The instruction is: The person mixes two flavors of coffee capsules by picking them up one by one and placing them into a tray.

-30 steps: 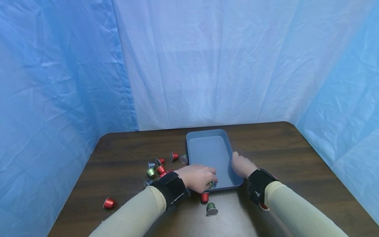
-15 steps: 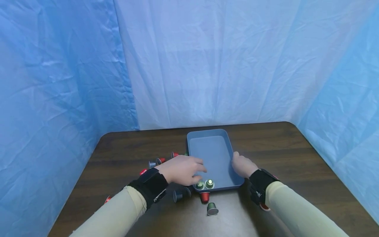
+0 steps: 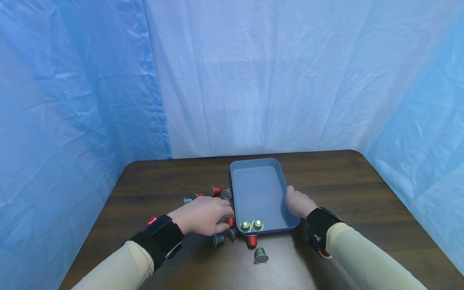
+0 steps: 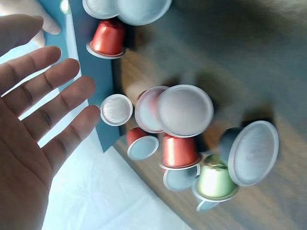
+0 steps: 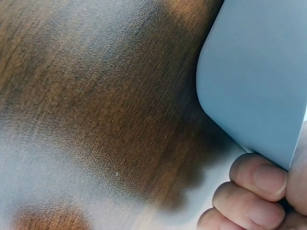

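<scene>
My left hand [image 3: 206, 215] hovers with spread fingers over the loose coffee capsules left of the tray, nothing in its grasp. Close to its thumb and fingertips is a red capsule [image 3: 230, 220]. In the left wrist view, the fingers extend beside more capsules, among them a red one [image 4: 181, 152] and a light green one [image 4: 215, 181]. My right hand [image 3: 300, 204] grips the right rim of the blue-grey tray [image 3: 257, 181], its fingers [image 5: 249, 206] curled in the right wrist view. Two green capsules [image 3: 257, 224] stand side by side in the tray's near left corner.
In front of the tray lie a red capsule [image 3: 251, 241] and a dark green one [image 3: 260, 256]. Dark blue capsules [image 3: 218, 240] sit near the tray's left front corner. Another red capsule [image 3: 324, 254] is partly hidden beneath the right wrist. Blue sheets [image 3: 253, 80] hang behind the brown table [image 3: 319, 169].
My left hand let go of a green capsule inside the tray, which stands beside another there. It then moved left, out over the loose capsules. The right hand stays on the rim.
</scene>
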Demonstrator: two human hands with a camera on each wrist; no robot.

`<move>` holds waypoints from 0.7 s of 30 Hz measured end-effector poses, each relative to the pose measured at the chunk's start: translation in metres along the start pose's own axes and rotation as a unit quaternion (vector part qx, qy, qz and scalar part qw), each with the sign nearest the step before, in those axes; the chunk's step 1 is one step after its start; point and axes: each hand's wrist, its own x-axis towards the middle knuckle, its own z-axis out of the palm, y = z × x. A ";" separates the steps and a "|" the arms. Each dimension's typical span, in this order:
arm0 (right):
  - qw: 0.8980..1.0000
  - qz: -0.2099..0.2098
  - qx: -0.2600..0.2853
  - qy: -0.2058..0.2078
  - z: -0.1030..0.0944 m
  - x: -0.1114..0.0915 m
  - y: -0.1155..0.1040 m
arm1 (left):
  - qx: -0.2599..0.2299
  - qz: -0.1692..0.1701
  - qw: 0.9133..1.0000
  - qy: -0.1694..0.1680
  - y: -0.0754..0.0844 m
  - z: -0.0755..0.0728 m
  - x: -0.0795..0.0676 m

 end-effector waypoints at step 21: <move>1.000 0.002 0.003 -0.005 -0.004 -0.001 0.005 | -0.002 -0.016 0.997 -0.070 -0.004 0.037 -0.010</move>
